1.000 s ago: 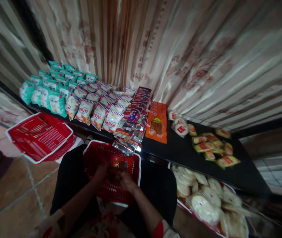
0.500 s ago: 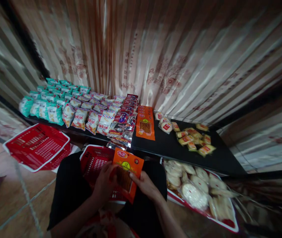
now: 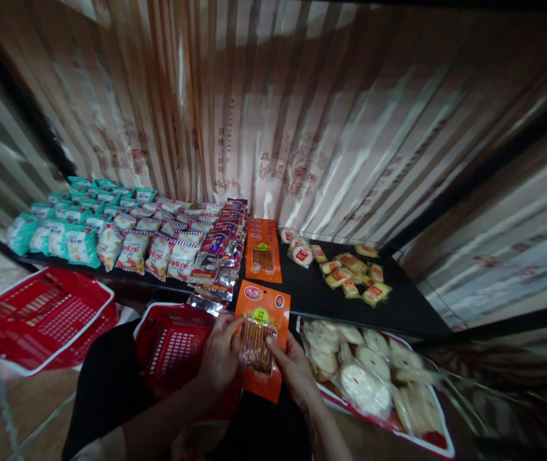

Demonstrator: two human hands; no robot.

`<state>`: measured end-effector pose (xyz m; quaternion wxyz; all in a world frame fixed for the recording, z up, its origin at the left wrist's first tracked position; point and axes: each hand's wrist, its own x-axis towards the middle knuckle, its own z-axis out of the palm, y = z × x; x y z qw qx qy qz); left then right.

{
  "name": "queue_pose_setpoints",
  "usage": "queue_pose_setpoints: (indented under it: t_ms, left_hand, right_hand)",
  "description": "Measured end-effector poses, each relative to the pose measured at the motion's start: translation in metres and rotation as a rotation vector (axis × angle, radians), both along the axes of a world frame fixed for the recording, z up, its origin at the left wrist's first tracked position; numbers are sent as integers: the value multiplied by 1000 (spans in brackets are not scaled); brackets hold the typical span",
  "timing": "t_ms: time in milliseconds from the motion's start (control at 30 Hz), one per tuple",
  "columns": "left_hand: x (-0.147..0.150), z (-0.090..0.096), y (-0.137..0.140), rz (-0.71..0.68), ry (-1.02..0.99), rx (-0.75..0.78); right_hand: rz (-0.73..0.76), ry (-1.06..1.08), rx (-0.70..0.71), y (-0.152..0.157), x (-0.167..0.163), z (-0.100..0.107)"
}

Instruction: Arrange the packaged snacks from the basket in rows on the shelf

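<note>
An orange snack packet (image 3: 260, 378) with a clear window is held upright between my two hands, just in front of the black shelf (image 3: 297, 291). My left hand (image 3: 220, 349) grips its left edge, fingers closed. On the right edge, my right hand (image 3: 293, 368) pinches it with the thumb over the front. A second orange packet (image 3: 264, 256) lies flat on the shelf beyond. Directly left of that one is a row of dark red and silver packets (image 3: 218, 246). Below my left hand a red basket (image 3: 170, 339) stands between my legs.
Teal bags (image 3: 81, 243) and striped white bags (image 3: 134, 250) line the shelf's left side. Small yellow packets (image 3: 350, 275) and round wrapped snacks (image 3: 300, 251) lie rightward. Another red basket (image 3: 43, 320) is at left; a basket at right holds wrapped flat breads (image 3: 364, 384). A curtain (image 3: 273, 128) hangs behind.
The held orange packet has come forward toward the shelf and stands more upright, its front now plainer. My view has shifted, so the shelf goods appear further left and lower.
</note>
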<state>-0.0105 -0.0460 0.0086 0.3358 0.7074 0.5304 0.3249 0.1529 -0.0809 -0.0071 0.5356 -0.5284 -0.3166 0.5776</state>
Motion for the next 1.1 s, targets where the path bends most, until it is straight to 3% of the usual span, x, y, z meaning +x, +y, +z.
queue_pose_setpoints:
  t_ms: [233, 433, 600, 767, 1100]
  left_hand:
    - [45, 15, 35, 30, 122, -26]
    - [71, 22, 58, -4, 230, 12]
    - [88, 12, 76, -103, 304, 40]
    - [103, -5, 91, -94, 337, 17]
    - [111, -19, 105, -91, 299, -4]
  right_hand:
    - [-206, 36, -49, 13, 26, -18]
    - [-312, -116, 21, 66, 53, -24]
    - [-282, -379, 68, 123, 73, -26]
    - [-255, -654, 22, 165, 83, -32]
    - [-247, -1043, -30, 199, 76, -25]
